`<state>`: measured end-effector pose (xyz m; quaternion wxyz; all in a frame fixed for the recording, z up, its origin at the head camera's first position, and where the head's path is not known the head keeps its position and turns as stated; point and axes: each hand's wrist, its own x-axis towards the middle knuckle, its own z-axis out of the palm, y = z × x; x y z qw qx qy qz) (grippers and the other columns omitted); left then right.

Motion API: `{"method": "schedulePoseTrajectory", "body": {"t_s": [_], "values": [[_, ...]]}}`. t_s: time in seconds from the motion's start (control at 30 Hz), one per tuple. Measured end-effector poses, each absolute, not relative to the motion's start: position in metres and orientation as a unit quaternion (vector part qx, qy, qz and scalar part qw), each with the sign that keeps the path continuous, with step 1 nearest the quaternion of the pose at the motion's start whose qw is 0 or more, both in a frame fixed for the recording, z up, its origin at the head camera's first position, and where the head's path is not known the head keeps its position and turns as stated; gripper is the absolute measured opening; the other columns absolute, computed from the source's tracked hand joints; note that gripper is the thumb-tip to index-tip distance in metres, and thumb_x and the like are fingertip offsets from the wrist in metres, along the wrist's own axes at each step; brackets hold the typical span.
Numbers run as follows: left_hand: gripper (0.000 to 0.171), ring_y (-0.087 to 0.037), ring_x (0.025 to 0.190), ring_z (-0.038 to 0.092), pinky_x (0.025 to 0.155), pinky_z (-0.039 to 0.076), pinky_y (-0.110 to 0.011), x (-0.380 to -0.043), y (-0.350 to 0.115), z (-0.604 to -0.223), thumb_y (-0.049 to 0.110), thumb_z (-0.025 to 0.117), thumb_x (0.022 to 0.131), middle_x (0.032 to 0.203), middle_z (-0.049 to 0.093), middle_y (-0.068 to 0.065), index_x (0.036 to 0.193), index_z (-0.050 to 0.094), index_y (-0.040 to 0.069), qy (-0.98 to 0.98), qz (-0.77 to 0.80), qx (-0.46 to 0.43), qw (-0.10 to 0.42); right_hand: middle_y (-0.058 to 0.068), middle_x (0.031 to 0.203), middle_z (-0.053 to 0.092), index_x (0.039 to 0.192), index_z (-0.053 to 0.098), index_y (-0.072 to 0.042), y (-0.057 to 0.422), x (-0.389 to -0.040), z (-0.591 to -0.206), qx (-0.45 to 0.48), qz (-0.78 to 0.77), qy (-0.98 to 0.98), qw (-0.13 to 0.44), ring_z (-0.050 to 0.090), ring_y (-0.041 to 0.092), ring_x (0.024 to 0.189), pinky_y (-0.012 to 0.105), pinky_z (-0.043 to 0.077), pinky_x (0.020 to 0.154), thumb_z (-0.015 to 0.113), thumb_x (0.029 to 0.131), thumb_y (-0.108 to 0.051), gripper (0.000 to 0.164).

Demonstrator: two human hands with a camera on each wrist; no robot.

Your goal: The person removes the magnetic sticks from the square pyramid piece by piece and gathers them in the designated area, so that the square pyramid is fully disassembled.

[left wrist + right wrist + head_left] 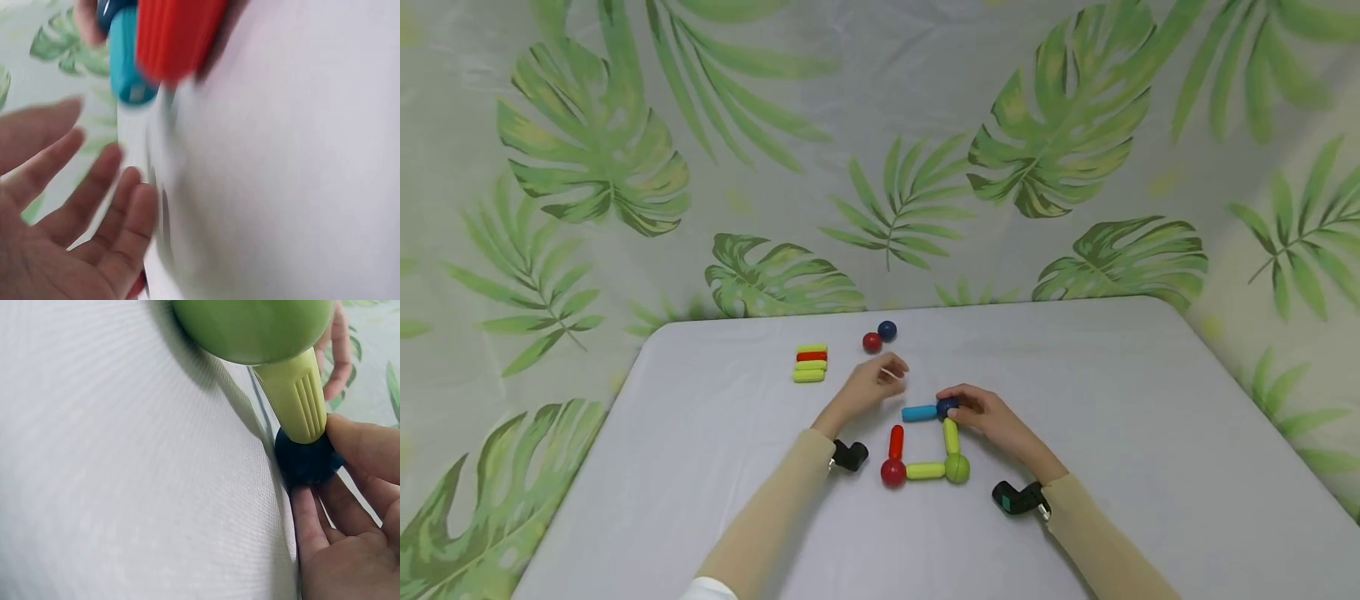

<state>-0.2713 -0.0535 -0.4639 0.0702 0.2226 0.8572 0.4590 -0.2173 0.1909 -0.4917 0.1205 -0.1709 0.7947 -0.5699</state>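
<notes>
Grooves run lengthwise down the yellow-green side rod [294, 403], which spans from a smooth, glossy green ball [256, 328] to a dark blue ball [304, 459]. That dark blue ball is clamped between the thumb and fingers of the right hand [985, 412]; the left hand [872, 385] hangs nearby, relaxed, its fingers loosely parted and apart from the pieces. On the white table [1112, 367], whose covering shows a fine ribbed weave, we see these pieces in a squarish frame: a second yellow-green rod [926, 472] along the near side, a red ball [893, 472] at the near left corner, a ridged red rod [897, 442] pointing away from it, and a blue rod [919, 413] reaching left from the dark blue ball. The tips of the red and blue rods stand apart (the blue one has a small pale spot in its end). Farther off lie a row of four short rods [812, 357], one red and three yellow-green, and a pair of loose balls [872, 342], red and dark blue.

Blur softens the left wrist view, where the red rod is cut off by the upper edge; the green ball is likewise cropped in the right wrist view. Fingers cover part of the dark blue ball, so we cannot tell how firmly the blue rod sits in it.
</notes>
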Motion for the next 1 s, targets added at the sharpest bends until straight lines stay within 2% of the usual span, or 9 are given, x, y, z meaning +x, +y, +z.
{"method": "schedulePoseTrajectory", "body": {"t_s": [0.1, 0.17, 0.3, 0.37, 0.53, 0.63, 0.8, 1.0], "values": [[0.024, -0.020, 0.099, 0.058, 0.090, 0.047, -0.032, -0.258, -0.041, -0.462, 0.007, 0.066, 0.090, 0.108, 0.064, -0.007, 0.113, 0.059, 0.007, 0.862, 0.400, 0.273, 0.150, 0.017, 0.130, 0.054, 0.127, 0.056, 0.000, 0.191, -0.217, -0.486, -0.174, -0.572, 0.793, 0.117, 0.047, 0.034, 0.122, 0.051, 0.032, 0.105, 0.056, 0.097, -0.012, 0.032], [0.022, -0.016, 0.093, 0.058, 0.085, 0.048, -0.028, -0.254, -0.035, -0.464, 0.008, 0.068, 0.088, 0.102, 0.065, -0.004, 0.109, 0.061, 0.010, 0.873, 0.362, 0.289, 0.153, 0.020, 0.129, 0.053, 0.127, 0.055, 0.003, 0.189, -0.214, -0.478, -0.178, -0.578, 0.787, 0.120, 0.047, 0.036, 0.121, 0.051, 0.033, 0.104, 0.055, 0.097, -0.009, 0.032], [0.013, -0.014, 0.077, 0.056, 0.070, 0.048, -0.024, -0.251, -0.033, -0.465, 0.009, 0.068, 0.088, 0.088, 0.063, 0.000, 0.100, 0.064, 0.012, 0.896, 0.317, 0.288, 0.120, 0.024, 0.128, 0.052, 0.126, 0.053, 0.009, 0.184, -0.206, -0.464, -0.183, -0.581, 0.783, 0.126, 0.046, 0.039, 0.121, 0.053, 0.034, 0.103, 0.053, 0.097, -0.003, 0.032], [0.011, -0.014, 0.074, 0.055, 0.068, 0.048, -0.024, -0.248, -0.037, -0.464, 0.010, 0.067, 0.088, 0.086, 0.062, 0.001, 0.099, 0.065, 0.013, 0.899, 0.324, 0.274, 0.113, 0.024, 0.130, 0.052, 0.127, 0.053, 0.008, 0.185, -0.207, -0.469, -0.180, -0.580, 0.784, 0.128, 0.046, 0.039, 0.122, 0.053, 0.033, 0.103, 0.053, 0.097, -0.003, 0.032], [0.014, -0.015, 0.084, 0.055, 0.078, 0.049, -0.027, -0.246, -0.065, -0.463, 0.005, 0.066, 0.088, 0.092, 0.063, 0.002, 0.101, 0.066, 0.011, 0.889, 0.377, 0.245, 0.084, 0.019, 0.132, 0.052, 0.128, 0.055, 0.002, 0.189, -0.214, -0.486, -0.170, -0.568, 0.797, 0.119, 0.045, 0.035, 0.124, 0.051, 0.033, 0.105, 0.055, 0.097, -0.008, 0.032], [0.014, -0.018, 0.088, 0.054, 0.082, 0.048, -0.032, -0.245, -0.092, -0.463, 0.002, 0.067, 0.087, 0.094, 0.063, 0.000, 0.099, 0.066, 0.009, 0.896, 0.388, 0.211, 0.036, 0.017, 0.133, 0.052, 0.128, 0.056, 0.000, 0.191, -0.214, -0.489, -0.174, -0.566, 0.798, 0.115, 0.044, 0.034, 0.125, 0.050, 0.032, 0.105, 0.057, 0.097, -0.012, 0.033], [0.015, -0.022, 0.087, 0.054, 0.080, 0.047, -0.037, -0.246, -0.139, -0.464, -0.003, 0.067, 0.083, 0.092, 0.064, -0.005, 0.094, 0.068, 0.007, 0.926, 0.351, 0.135, -0.036, 0.018, 0.133, 0.051, 0.128, 0.055, 0.001, 0.193, -0.214, -0.489, -0.178, -0.570, 0.795, 0.112, 0.043, 0.035, 0.126, 0.051, 0.031, 0.105, 0.058, 0.096, -0.011, 0.034], [0.016, -0.026, 0.091, 0.055, 0.084, 0.047, -0.041, -0.256, -0.169, -0.466, -0.007, 0.068, 0.082, 0.094, 0.062, -0.010, 0.094, 0.066, 0.002, 0.943, 0.312, 0.113, -0.039, 0.018, 0.133, 0.051, 0.127, 0.056, 0.000, 0.189, -0.214, -0.488, -0.172, -0.563, 0.800, 0.115, 0.044, 0.034, 0.125, 0.050, 0.032, 0.106, 0.057, 0.097, -0.010, 0.032]]}}
